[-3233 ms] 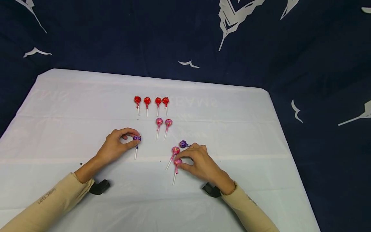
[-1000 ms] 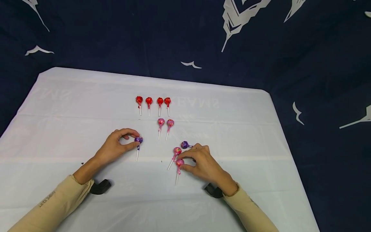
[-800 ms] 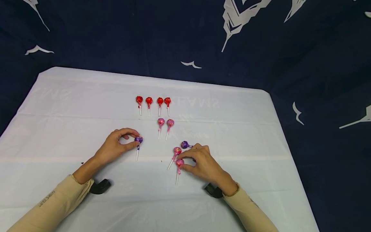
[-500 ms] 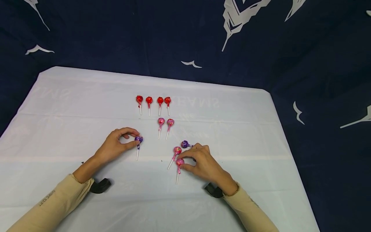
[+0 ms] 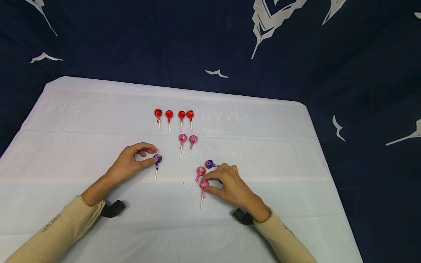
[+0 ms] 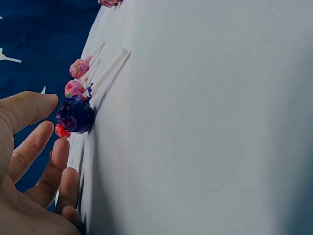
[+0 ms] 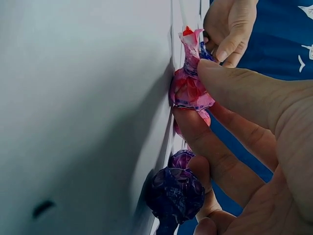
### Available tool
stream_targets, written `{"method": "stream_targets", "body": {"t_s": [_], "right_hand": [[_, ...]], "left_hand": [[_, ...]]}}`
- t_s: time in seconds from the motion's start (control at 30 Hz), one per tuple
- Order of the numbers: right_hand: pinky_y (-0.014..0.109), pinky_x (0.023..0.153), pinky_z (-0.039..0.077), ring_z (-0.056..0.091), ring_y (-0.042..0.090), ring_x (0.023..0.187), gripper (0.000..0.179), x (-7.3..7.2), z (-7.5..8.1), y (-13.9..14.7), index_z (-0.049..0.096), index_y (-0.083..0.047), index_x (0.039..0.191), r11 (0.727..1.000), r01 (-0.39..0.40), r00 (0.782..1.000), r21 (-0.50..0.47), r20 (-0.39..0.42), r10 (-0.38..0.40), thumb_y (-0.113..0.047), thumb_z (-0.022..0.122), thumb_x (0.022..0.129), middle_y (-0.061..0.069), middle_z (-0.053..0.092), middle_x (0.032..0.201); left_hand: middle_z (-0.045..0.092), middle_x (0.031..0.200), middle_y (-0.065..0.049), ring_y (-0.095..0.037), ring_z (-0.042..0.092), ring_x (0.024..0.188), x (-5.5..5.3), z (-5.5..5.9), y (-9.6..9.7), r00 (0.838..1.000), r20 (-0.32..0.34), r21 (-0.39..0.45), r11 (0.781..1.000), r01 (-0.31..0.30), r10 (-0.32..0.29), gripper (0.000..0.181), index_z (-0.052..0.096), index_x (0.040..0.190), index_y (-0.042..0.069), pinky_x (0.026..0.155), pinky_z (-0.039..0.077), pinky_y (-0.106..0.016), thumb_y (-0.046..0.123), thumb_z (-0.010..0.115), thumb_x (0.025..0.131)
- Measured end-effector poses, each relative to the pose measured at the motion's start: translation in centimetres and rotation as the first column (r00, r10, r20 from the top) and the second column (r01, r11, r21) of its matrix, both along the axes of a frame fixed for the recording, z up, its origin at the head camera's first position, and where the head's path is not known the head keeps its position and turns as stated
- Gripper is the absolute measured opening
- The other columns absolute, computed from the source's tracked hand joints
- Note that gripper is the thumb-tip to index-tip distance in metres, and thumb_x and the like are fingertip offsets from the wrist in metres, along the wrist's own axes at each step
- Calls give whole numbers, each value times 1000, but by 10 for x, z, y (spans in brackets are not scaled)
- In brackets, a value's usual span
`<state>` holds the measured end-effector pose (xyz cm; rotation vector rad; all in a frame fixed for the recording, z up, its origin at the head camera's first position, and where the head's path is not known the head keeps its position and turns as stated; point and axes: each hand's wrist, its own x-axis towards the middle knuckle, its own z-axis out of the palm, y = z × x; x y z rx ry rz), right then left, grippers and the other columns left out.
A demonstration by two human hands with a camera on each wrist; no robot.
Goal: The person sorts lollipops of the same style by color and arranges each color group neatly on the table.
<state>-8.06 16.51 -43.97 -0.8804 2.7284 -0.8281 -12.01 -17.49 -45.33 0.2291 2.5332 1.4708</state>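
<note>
Purple and pink mark the two hands' objects. I see the left hand (image 5: 127,164) with thumb and fingers parted about the purple pop (image 5: 158,158); whether the thumb touches it I cannot tell. The right hand (image 5: 231,186) pinches the pink pop (image 5: 204,185) between thumb and finger.

The governing relation, I judge, is this: the pink pop lies to the right of the purple pop and somewhat nearer the person, its long axis running away, head far, stick near. The right hand is at it; the left stands well apart.

Just beside lies the slanted pink (image 5: 201,171). Farther out on the white cloth (image 5: 279,153) lie the paired pinks (image 5: 193,139), then the row of four reds (image 5: 181,115).

The head view gives me one loose purple (image 5: 209,164) by the right knuckles; the right wrist view adds a covered purple (image 7: 176,196) beneath the fingers. The left wrist view alone shows the gap between the left forefinger and the purple wrapper.
</note>
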Motion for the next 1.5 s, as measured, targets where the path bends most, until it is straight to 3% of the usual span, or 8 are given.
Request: {"method": "stream_targets", "body": {"t_s": [0.23,0.37,0.47,0.6,0.9,1.3,1.5], "right_hand": [[36,83,29,52,8,90,24,1,-1,2,77,-25,106,1000,2,1000,-2,-3,-2,-26,83,83,-18,73,97],[35,83,29,52,8,90,25,1,-1,2,77,-26,106,1000,2,1000,0,-3,-2,-26,83,82,-18,72,97],[35,81,28,51,8,89,25,1,-1,3,77,-26,106,1000,4,1000,4,-6,-4,-26,84,82,-18,73,98],[34,80,28,52,8,90,24,1,0,3,77,-27,106,1000,6,1000,14,-10,-6,-27,84,82,-19,73,99],[34,79,28,52,7,90,25,0,-1,3,77,-27,106,1000,2,1000,19,-9,-2,-28,83,82,-17,74,100],[33,77,26,53,9,88,24,0,-1,4,77,-26,105,1000,-3,1000,19,-13,3,-29,83,82,-16,75,100],[34,77,27,53,10,88,23,0,-1,5,77,-26,105,1000,-4,1000,11,-8,5,-28,83,83,-16,75,100]], "left_hand": [[67,112,-9,-23,50,103,-4,7,9,995,-98,-11,1000,1,-2,31,69,116,10,91,37,-38,19,79,87],[69,109,-9,-25,52,102,-6,12,22,982,-184,-3,999,50,-50,31,70,114,11,90,38,-41,13,80,85],[70,111,-6,-25,53,105,-6,15,35,971,-212,-21,994,105,-107,32,70,114,14,92,34,-44,12,81,84],[71,113,-2,-24,53,107,-5,19,56,962,-200,-65,982,178,-188,33,71,114,18,89,27,-44,15,82,83],[73,115,0,-23,53,106,-3,19,98,924,-170,-141,936,322,-343,32,72,117,17,82,28,-39,15,79,85],[73,116,6,-18,52,106,-4,11,117,908,-116,-143,912,385,-402,28,74,116,19,83,26,-38,18,77,88],[74,112,7,-18,53,103,-3,5,118,904,-134,-153,909,387,-407,25,75,113,18,82,27,-38,15,77,88]]}}
